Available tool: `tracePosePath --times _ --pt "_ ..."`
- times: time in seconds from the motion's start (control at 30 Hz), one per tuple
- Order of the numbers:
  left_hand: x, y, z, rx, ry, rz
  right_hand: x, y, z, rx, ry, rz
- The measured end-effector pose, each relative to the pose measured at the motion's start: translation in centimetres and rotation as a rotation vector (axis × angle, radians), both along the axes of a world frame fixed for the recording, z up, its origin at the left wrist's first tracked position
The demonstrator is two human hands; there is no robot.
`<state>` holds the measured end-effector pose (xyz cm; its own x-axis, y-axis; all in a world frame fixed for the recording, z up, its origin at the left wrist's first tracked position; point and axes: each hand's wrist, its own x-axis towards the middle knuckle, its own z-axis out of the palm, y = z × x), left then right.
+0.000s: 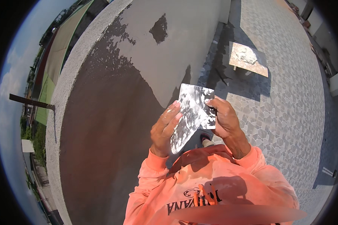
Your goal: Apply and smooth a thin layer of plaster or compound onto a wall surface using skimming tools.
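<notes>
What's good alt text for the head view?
The wearer's left hand and right hand, in orange sleeves, hold overlapping, smeared metal blades beside a wall with pale and dark patches. Further off, a tan board bears a white mound above patterned paving.

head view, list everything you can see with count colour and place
blades: two, silver with smears, overlapping between the hands
board: one, tan, upper right
paste: one heap, whitish, on the board
wall: one, grey with darker areas, left and centre
ledge: one, pale grey, along the wall's left edge
bar: one, dark, jutting left from the ledge
floor: one, grey stone pattern, right
roofs, trees: several, tan and green, far left; too small to count
sky: blue with cloud, left rim
hoodie: one, orange, bottom
left hand: one, on the blades
right hand: one, gripping the blades
</notes>
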<state>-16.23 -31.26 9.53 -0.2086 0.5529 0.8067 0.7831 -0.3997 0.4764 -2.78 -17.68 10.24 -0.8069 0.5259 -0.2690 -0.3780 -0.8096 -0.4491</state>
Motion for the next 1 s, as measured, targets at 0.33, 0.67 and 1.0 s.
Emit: tracePosePath --times 0.33,0.67,1.0 --pt "-1.7 -4.5 1.5 -0.155 0.122 -0.023 -1.4 -3.5 1.7 0.063 -0.092 0.032" --pt "-3.3 -7.0 0.2 -0.209 0.128 0.024 -2.6 -6.1 1.2 0.088 -0.063 0.001" --pt "-4.1 -7.6 -2.5 -0.250 0.035 0.011 -2.7 -7.1 0.8 0.102 -0.078 -0.043"
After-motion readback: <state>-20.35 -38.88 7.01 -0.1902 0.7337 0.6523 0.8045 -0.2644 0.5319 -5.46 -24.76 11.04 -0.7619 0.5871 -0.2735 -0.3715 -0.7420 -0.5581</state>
